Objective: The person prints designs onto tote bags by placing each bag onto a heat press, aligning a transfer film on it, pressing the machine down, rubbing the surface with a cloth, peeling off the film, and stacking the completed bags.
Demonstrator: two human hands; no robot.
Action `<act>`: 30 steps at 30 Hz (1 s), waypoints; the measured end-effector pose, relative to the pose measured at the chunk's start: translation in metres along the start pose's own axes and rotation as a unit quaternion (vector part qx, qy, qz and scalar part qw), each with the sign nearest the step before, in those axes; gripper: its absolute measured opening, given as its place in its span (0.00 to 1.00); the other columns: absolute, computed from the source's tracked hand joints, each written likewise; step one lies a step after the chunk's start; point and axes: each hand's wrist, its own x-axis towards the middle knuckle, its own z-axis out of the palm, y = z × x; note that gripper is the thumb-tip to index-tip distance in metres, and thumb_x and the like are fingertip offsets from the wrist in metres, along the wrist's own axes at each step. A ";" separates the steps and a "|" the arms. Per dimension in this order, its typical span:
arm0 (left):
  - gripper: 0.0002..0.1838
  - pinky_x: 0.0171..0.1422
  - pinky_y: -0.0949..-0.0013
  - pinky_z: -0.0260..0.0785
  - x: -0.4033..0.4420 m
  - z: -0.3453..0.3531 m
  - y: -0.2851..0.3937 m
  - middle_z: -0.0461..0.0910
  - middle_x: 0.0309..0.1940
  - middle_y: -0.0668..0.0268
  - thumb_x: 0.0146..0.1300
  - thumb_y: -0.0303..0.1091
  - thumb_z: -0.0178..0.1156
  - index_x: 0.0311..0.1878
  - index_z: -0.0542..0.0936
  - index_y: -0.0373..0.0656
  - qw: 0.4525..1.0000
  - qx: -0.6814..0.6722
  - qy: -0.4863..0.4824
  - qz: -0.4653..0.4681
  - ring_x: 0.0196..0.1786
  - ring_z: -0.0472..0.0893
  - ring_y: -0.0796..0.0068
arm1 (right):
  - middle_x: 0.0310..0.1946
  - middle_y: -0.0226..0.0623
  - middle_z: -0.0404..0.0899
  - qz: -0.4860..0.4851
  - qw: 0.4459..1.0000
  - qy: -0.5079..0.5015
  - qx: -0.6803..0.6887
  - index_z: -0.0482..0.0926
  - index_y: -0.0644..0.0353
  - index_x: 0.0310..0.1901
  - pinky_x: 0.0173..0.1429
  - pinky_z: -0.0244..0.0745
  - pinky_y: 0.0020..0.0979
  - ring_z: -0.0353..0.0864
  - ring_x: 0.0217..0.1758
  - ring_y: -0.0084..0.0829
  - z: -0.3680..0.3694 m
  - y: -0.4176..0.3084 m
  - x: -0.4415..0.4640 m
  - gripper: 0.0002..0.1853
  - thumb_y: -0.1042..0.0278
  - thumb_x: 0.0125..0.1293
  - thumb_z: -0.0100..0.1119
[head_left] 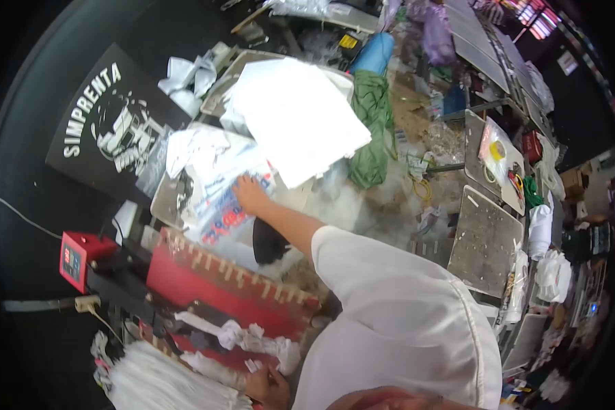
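Note:
My right hand [251,194] reaches out past the white sleeve and lies on a printed plastic bag [229,215] with blue and red lettering. Its fingers are spread. Beside that bag rises a stack of flat white sheets [301,116]; whether they are cloth or paper I cannot tell. My left hand [270,386] is low in the view, its fingers curled near small white pieces. What it grips is partly hidden. Close to it are bunched white cloth [253,338] and a bundle of white strands or strips [164,379].
A red machine [219,277] with a red display box [75,262] stands at the left. A dark round object [270,240] is under my right forearm. Green fabric [370,130] hangs beyond the stack. Grey tables [485,239] line the right, and clear plastic litters the floor.

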 end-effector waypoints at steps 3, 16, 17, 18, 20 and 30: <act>0.14 0.37 0.58 0.74 -0.022 -0.002 -0.014 0.80 0.31 0.66 0.56 0.33 0.72 0.43 0.84 0.36 0.995 -0.011 -0.097 -0.011 0.32 0.79 0.68 | 0.53 0.52 0.75 0.020 0.998 -0.023 0.062 0.78 0.61 0.50 0.61 0.69 0.48 0.73 0.59 0.50 -0.029 -0.007 -0.010 0.17 0.72 0.57 0.57; 0.11 0.35 0.58 0.71 0.009 -0.006 -0.010 0.78 0.28 0.64 0.56 0.31 0.70 0.41 0.83 0.37 0.993 -0.090 -0.061 0.035 0.30 0.77 0.64 | 0.50 0.46 0.77 -0.361 0.795 0.069 0.483 0.78 0.62 0.40 0.65 0.67 0.53 0.73 0.62 0.52 -0.163 -0.221 -0.293 0.08 0.70 0.61 0.63; 0.11 0.34 0.58 0.71 0.011 -0.005 -0.011 0.78 0.28 0.64 0.56 0.31 0.69 0.41 0.83 0.37 0.993 -0.094 -0.058 0.038 0.29 0.77 0.64 | 0.51 0.45 0.77 -0.378 0.801 0.058 0.461 0.78 0.61 0.41 0.66 0.67 0.54 0.72 0.64 0.52 -0.162 -0.221 -0.296 0.08 0.69 0.62 0.62; 0.11 0.34 0.58 0.70 0.012 -0.004 -0.013 0.78 0.28 0.64 0.56 0.31 0.69 0.41 0.83 0.37 0.993 -0.097 -0.054 0.040 0.29 0.77 0.64 | 0.52 0.44 0.77 -0.397 0.804 0.046 0.440 0.78 0.60 0.41 0.66 0.66 0.54 0.71 0.65 0.52 -0.162 -0.221 -0.297 0.08 0.68 0.63 0.62; 0.10 0.34 0.58 0.70 0.015 -0.003 -0.013 0.78 0.27 0.64 0.56 0.31 0.69 0.40 0.83 0.38 0.993 -0.100 -0.046 0.042 0.29 0.77 0.63 | 0.54 0.42 0.77 -0.425 0.803 0.032 0.416 0.78 0.58 0.43 0.68 0.65 0.55 0.70 0.67 0.51 -0.162 -0.219 -0.296 0.09 0.66 0.64 0.62; 0.08 0.32 0.57 0.68 0.023 -0.004 -0.022 0.76 0.25 0.63 0.57 0.29 0.67 0.39 0.83 0.38 0.993 -0.107 -0.027 0.042 0.27 0.75 0.60 | 0.60 0.40 0.76 -0.464 0.820 -0.001 0.336 0.79 0.56 0.52 0.73 0.60 0.55 0.70 0.67 0.47 -0.154 -0.217 -0.296 0.14 0.66 0.65 0.59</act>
